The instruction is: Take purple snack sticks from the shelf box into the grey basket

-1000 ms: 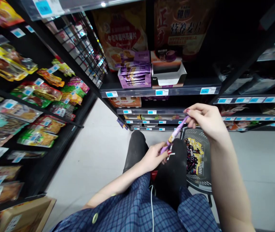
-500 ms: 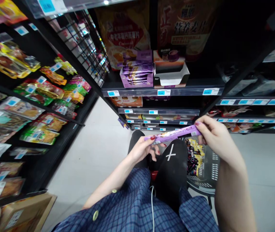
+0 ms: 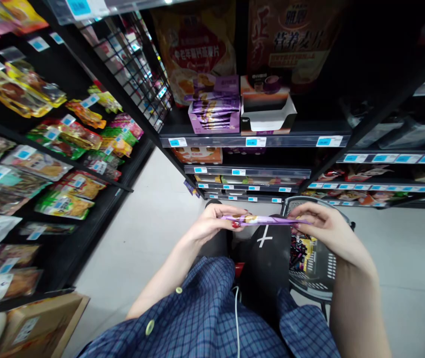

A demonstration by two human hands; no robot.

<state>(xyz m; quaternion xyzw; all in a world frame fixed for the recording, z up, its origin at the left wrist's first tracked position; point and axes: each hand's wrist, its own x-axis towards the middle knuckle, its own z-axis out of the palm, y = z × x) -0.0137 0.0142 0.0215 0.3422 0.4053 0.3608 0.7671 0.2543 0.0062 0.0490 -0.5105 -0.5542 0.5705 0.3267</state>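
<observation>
A slim purple stick sachet (image 3: 265,220) is stretched level between my two hands, above my knees. My left hand (image 3: 214,222) pinches its left end between thumb and fingers. At the other end, my right hand (image 3: 319,226) grips it, fingers curled. On the shelf ahead, a purple open carton (image 3: 216,119) holds several similar purple sachets lying flat. Right beside it stands a black-and-orange display box (image 3: 268,122) with a white inside; no sachets show in it. Below my right hand, a grey basket (image 3: 320,278) holds many black and yellow sachets (image 3: 300,251).
Large cereal bags (image 3: 197,54) stand behind the cartons. To the left, a black shelf rack (image 3: 96,214) carries packaged snacks, with a cardboard box (image 3: 41,323) at its foot. More shelves (image 3: 395,158) run along the right. Grey floor (image 3: 134,223) shows between the racks.
The purple sachet has turned from slanted to level, with its thin edge more toward me. My right hand has come lower, and my left fingers have closed more around their end.
</observation>
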